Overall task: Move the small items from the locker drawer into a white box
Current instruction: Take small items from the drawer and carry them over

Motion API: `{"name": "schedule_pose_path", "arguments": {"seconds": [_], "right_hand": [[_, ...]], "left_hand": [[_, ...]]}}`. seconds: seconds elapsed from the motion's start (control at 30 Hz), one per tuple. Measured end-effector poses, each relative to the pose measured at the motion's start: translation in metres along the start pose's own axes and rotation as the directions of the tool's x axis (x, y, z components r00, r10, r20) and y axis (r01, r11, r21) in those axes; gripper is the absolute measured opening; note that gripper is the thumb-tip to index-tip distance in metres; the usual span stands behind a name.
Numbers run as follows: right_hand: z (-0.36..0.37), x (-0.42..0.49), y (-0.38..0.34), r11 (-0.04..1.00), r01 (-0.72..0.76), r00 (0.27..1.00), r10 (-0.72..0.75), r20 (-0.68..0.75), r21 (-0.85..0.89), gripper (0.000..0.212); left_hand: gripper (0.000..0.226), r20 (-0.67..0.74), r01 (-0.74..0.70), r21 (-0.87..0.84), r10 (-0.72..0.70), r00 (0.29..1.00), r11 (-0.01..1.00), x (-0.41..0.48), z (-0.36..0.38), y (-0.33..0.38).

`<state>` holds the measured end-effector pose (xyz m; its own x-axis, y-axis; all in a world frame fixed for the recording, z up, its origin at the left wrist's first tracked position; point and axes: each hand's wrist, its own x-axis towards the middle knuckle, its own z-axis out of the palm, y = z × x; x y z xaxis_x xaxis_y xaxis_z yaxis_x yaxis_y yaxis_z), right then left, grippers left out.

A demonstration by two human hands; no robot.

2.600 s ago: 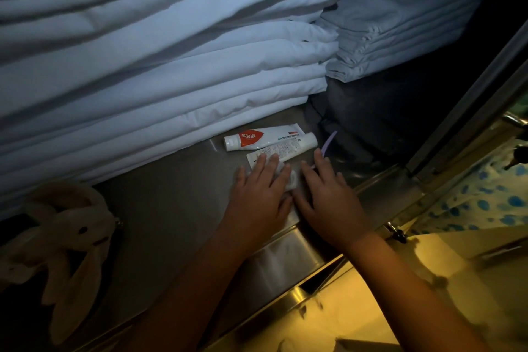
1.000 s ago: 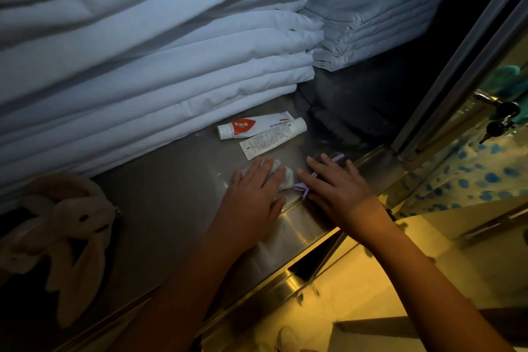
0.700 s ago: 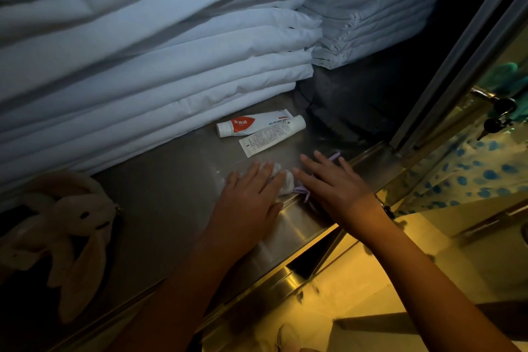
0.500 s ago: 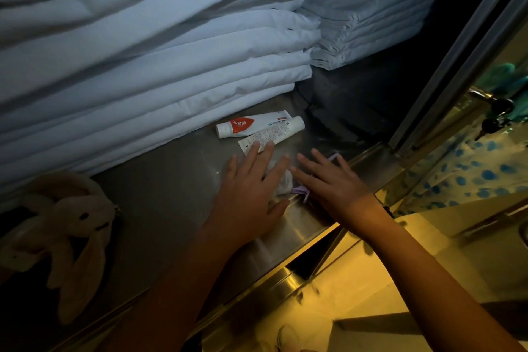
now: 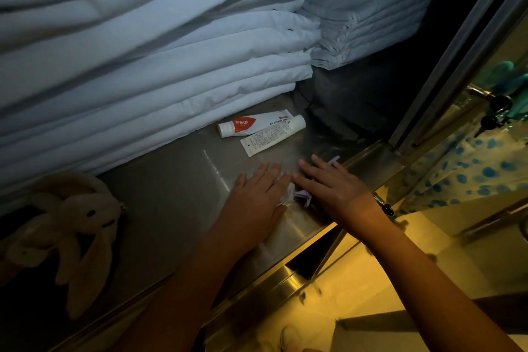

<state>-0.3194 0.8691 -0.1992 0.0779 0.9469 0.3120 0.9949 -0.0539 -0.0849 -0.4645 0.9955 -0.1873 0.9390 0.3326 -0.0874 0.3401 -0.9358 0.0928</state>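
Pulling back from the tubes, the left hand (image 5: 257, 197) now lies flat with straight fingers on a small crumpled white wad (image 5: 288, 192) near the front edge of the brushed steel drawer floor (image 5: 171, 194). Half a second ago its fingertips overlapped the crimped end of the white tube covered in fine black print (image 5: 271, 136). That tube now lies clear of them, side by side with the white tube bearing a red label (image 5: 251, 124), toward the back edge, just in front of the stack of folded white sheets (image 5: 143, 66). The right hand (image 5: 328, 188) stays spread over a pale purple plastic piece (image 5: 303, 196) at the front lip, drawn forward from beside the tubes. Neither grip holds anything: both are open, palms down, pressing. By my reading, the small things are being raked together at the front edge rather than lifted, so nothing has left the drawer. The white box is out of view, and the two tubes are yet to be gathered.
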Motion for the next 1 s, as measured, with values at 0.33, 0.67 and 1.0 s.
{"name": "schedule_pose_path", "arguments": {"seconds": [0.33, 0.67, 1.0], "right_hand": [[-0.004, -0.014, -0.019, 0.998, -0.046, 0.987, 0.038, -0.156, -0.051, 0.049], [-0.022, -0.055, -0.044, 0.961, -0.241, 0.940, 0.197, -0.279, -0.133, 0.044], [-0.043, -0.134, -0.068, 0.853, -0.490, 0.838, 0.403, -0.368, -0.182, 0.049]], "left_hand": [[0.062, -0.098, -0.094, -0.010, 0.092, 0.991, 0.996, -0.021, 0.003, 0.009], [0.048, -0.404, -0.372, 0.026, 0.350, 0.845, 0.928, -0.022, 0.000, 0.031], [0.056, -0.428, -0.609, 0.023, 0.558, 0.711, 0.793, -0.026, -0.003, 0.092]]}}
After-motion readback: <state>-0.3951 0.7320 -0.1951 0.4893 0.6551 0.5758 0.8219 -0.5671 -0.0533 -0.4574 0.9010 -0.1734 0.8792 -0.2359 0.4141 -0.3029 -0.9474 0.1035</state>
